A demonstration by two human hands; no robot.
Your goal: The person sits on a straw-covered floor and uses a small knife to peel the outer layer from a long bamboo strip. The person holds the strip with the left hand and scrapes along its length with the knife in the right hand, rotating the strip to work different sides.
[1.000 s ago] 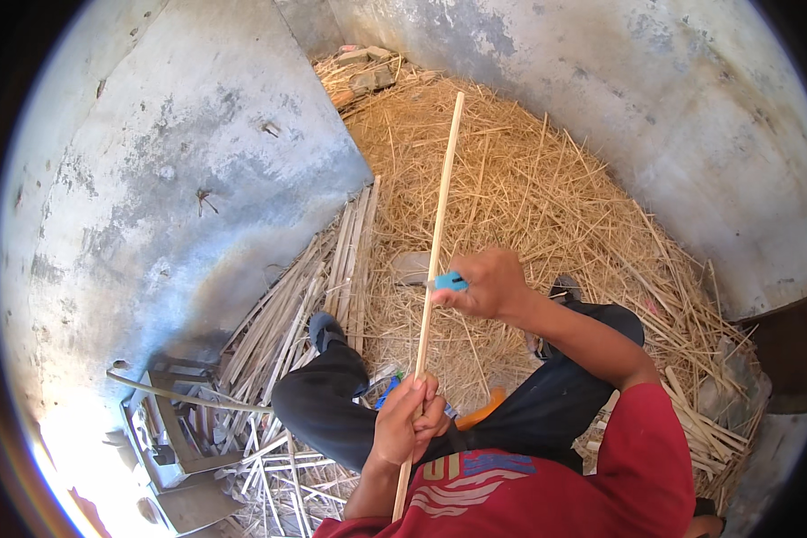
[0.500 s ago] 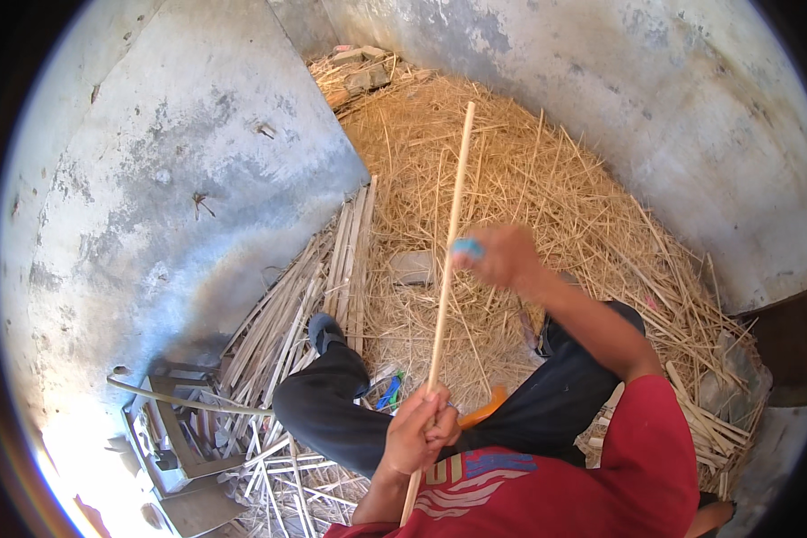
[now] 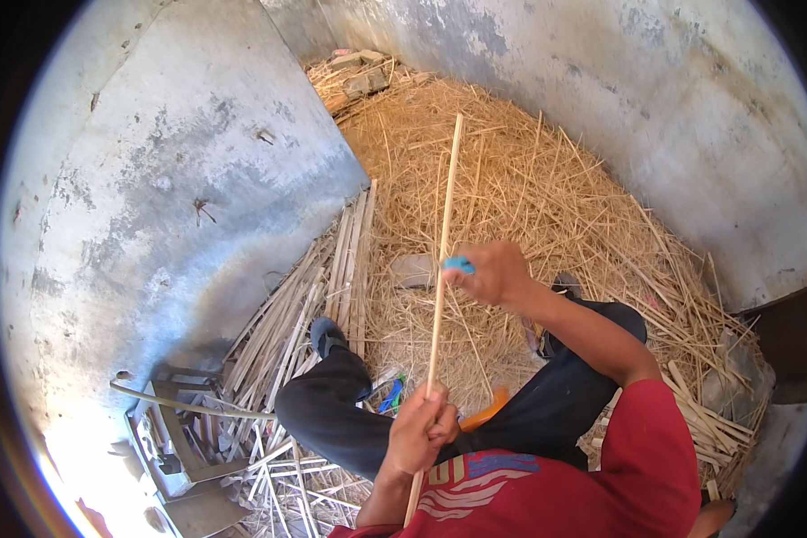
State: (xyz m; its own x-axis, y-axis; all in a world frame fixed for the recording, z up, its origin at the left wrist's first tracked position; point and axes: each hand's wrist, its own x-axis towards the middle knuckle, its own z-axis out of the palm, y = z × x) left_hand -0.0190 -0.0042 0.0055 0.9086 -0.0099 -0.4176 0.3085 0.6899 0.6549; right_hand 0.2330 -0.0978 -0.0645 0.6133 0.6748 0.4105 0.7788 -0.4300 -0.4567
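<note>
A long, pale wooden or bamboo strip (image 3: 451, 170) rises at a slight tilt from my lap, its top end over the straw. Low on it, my left hand (image 3: 419, 429) is closed round the strip in a fist. Higher up, my right hand (image 3: 491, 274) is closed, with its fingertips at the strip's right side. A small blue piece (image 3: 458, 264) shows at those fingers, right against the strip. Whether it is a finger wrap or part of a tool, I cannot tell.
Straw and shavings (image 3: 502, 170) cover the floor between stained walls. Long strips (image 3: 336, 269) lie stacked at the left, near a wooden frame (image 3: 184, 435). An orange thing (image 3: 486, 411) and a blue-green scrap (image 3: 391, 394) lie by my legs. A flat block (image 3: 414, 271) sits in the straw.
My right hand has come down a little along the strip, toward me and slightly left. The strip's top end has shifted a little left and down. My left hand keeps its grip.
</note>
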